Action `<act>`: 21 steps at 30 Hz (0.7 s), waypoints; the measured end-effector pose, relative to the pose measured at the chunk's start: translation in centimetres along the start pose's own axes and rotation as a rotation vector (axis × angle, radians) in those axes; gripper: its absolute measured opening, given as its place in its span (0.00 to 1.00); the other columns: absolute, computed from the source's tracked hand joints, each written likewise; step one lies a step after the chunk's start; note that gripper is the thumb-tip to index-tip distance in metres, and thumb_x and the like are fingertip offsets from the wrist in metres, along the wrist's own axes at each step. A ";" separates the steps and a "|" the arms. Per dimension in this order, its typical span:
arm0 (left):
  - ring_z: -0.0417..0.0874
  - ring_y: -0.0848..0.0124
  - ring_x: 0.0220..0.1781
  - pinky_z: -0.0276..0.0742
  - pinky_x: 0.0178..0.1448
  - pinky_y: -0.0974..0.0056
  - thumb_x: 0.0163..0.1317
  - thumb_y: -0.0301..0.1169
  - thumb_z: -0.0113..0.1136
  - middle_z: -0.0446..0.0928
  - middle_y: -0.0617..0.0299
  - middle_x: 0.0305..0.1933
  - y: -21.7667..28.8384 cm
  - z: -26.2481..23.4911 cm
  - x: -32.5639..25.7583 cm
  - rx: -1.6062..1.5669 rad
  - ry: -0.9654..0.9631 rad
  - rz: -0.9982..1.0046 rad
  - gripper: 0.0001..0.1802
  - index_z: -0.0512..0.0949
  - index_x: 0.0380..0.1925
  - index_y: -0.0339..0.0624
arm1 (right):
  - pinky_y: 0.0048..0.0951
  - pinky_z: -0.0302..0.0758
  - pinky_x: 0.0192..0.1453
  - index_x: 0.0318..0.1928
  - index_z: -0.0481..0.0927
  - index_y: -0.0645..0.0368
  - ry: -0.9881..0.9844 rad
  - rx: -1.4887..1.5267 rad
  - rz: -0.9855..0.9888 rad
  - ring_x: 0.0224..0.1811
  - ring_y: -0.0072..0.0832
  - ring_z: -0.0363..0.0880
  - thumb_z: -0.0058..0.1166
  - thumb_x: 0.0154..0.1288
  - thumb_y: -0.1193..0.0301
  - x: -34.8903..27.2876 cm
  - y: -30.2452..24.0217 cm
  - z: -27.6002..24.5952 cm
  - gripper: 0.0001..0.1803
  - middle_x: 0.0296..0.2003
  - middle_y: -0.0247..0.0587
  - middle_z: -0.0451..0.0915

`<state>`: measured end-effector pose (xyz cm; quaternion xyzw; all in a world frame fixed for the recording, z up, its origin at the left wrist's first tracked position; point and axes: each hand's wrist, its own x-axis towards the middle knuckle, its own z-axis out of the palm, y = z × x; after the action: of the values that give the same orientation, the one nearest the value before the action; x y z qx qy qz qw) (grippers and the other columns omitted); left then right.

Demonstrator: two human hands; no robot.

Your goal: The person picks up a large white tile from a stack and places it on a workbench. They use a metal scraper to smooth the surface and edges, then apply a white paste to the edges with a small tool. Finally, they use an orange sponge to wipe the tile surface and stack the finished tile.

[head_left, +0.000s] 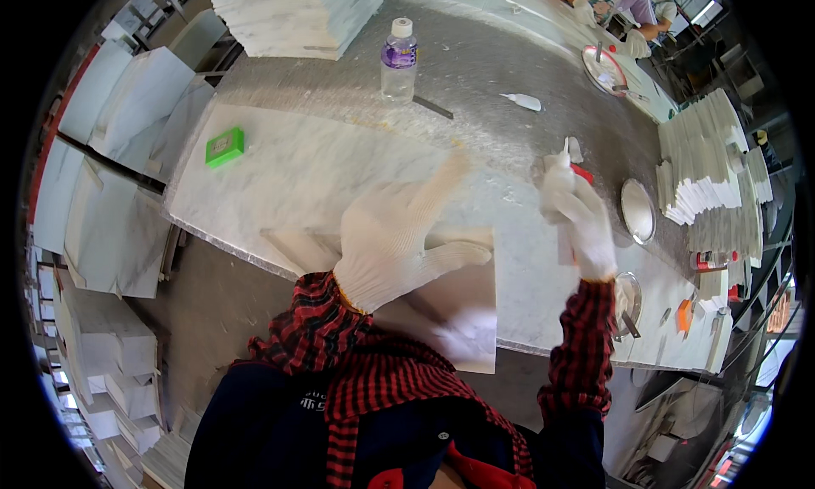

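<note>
My left hand [382,243], in a white knit glove, is spread with its fingers apart and lies over the upper edge of a white marble piece [477,319]. That piece sits at the table's front edge, partly overhanging it. To the right, my gloved right hand [584,222] is closed around a small white squeeze bottle [559,171] with its pointed nozzle up; some blur covers it. A small clear cap-like piece [576,149] and something red [582,173] lie beside the bottle. Part of the marble is hidden under my left hand.
A clear drink bottle [399,69], a dark flat strip [433,107] and another white squeeze bottle [522,102] stand or lie farther back. A green box [225,147] is left. Bowls [638,210] and stacked marble strips [700,162] are right. Another person [624,1] sits at the far right.
</note>
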<state>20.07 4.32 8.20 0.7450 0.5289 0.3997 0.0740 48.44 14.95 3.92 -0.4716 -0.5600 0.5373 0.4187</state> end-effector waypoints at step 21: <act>0.88 0.51 0.49 0.82 0.56 0.55 0.50 0.53 0.79 0.86 0.48 0.48 -0.1 0.4 0.4 -0.037 -0.047 -0.007 0.55 0.68 0.70 0.29 | 0.35 0.75 0.65 0.65 0.77 0.66 0.113 -0.385 -0.072 0.62 0.36 0.81 0.62 0.68 0.61 0.2 8.3 0.2 0.30 0.59 0.51 0.82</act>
<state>20.30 4.83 8.06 0.7509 0.5221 0.3914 0.1018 48.83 14.91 -4.34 -0.5522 -0.6445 0.3776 0.3704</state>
